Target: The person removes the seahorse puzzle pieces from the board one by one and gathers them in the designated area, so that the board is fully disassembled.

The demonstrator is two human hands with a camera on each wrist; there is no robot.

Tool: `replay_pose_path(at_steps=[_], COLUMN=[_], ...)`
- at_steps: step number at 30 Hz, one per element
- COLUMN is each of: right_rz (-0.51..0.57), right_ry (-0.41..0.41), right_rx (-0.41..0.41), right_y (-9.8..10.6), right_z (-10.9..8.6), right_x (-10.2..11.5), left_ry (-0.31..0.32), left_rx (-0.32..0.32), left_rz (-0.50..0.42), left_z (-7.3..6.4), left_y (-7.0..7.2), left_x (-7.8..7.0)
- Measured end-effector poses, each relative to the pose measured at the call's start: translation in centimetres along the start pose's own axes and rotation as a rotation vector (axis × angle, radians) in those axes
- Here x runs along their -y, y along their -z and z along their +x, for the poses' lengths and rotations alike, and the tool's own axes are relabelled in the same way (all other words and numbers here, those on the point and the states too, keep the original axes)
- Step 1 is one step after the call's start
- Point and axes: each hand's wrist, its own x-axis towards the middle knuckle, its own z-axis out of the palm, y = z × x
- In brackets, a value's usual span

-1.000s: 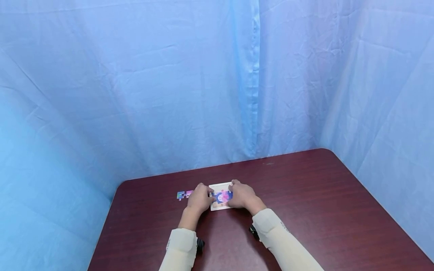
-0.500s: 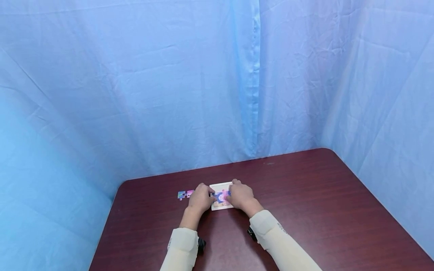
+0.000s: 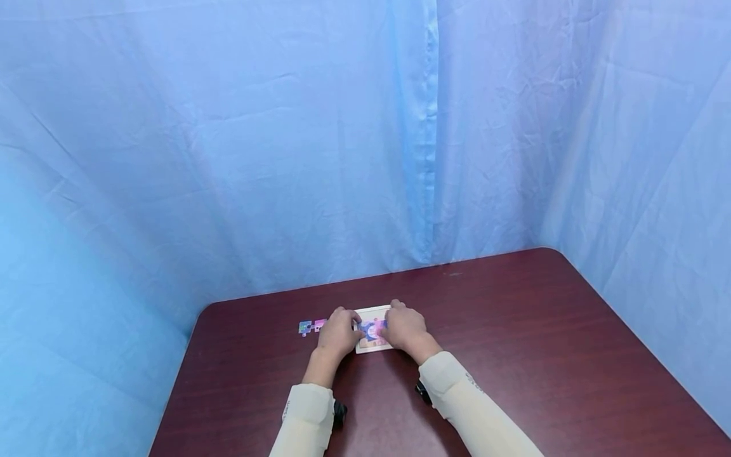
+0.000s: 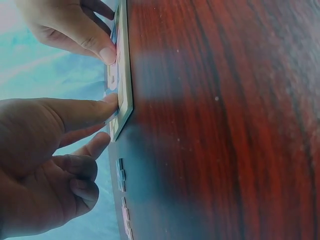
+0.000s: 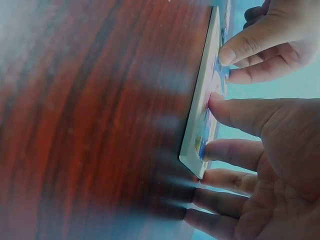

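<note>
A shallow white puzzle tray [image 3: 374, 348] lies on the table with jigsaw pieces in it, showing blue, pink and white. At its left edge my left hand [image 3: 338, 334] pinches a blue puzzle piece [image 4: 112, 118] between thumb and index finger, the other fingers curled below. From the right, my right hand [image 3: 406, 328] holds a puzzle piece [image 5: 204, 129] by its sides, thumb near the tray's middle and index finger near its right end. The remaining right fingers reach past the tray edge toward the tabletop. My right hand covers the tray's right part in the head view.
Left of the tray lie loose jigsaw pieces, a blue-green one [image 3: 305, 327] and a pink one [image 3: 320, 325], partly behind my left hand. The dark red wooden table [image 3: 514, 355] has rounded far corners. Blue curtains [image 3: 320, 158] hang around it.
My right hand has shifted slightly left along the tray, bringing its puzzle piece closer to the left one. My left hand stays nearly in place at the tray's left edge.
</note>
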Motion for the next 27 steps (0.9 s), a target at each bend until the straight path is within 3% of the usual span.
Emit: replay_pose_path(at_steps=[12, 27], right_rz=[-0.001, -0.003], right_ry=[-0.001, 0.002], right_rx=[0.003, -0.007], right_y=[-0.05, -0.23], right_z=[0.14, 0.31], right_x=[-0.04, -0.23], left_ry=[-0.015, 0.039], left_rx=[-0.01, -0.013], left_rz=[-0.059, -0.185], left_z=[-0.04, -0.12], left_y=[-0.08, 0.28], left_x=[0.29, 0.72])
